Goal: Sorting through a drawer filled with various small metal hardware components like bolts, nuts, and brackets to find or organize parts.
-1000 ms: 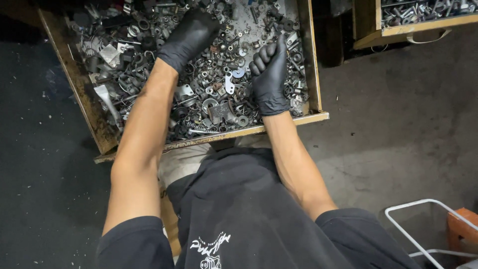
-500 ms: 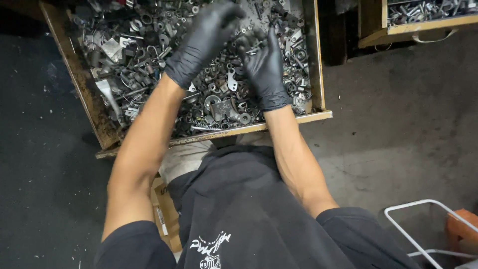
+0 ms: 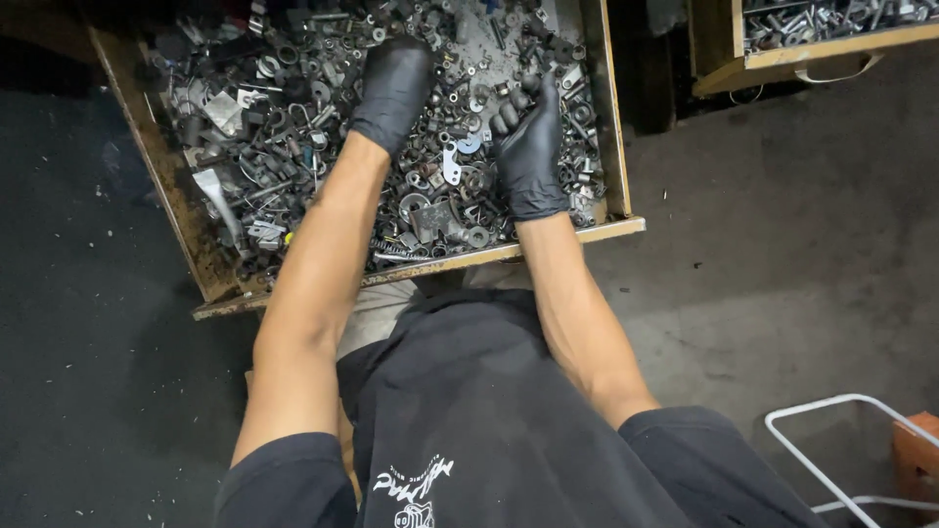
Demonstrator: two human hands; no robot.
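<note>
A shallow wooden tray [image 3: 411,269] on the floor is heaped with several grey metal parts [image 3: 293,147]: washers, nuts, brackets and bolts. Both my hands wear black gloves and are inside it. My left hand [image 3: 391,88] lies back-up on the middle of the heap, its fingers bent down among the parts and hidden. My right hand [image 3: 528,147] is to the right of it, nearer the tray's front edge, with the fingers curled into a fist and the thumb up. I cannot see whether the fist holds anything. A pale flat bracket [image 3: 450,166] lies between the two hands.
A second wooden tray [image 3: 812,54] with metal parts stands at the top right. A white wire frame [image 3: 841,411] and an orange block [image 3: 915,455] sit at the bottom right. Dark concrete floor [image 3: 763,244] surrounds the trays. My black shirt fills the lower middle.
My hands were close together at the far side of the heap. They have since drawn apart and back toward me, and the right hand has curled into a fist.
</note>
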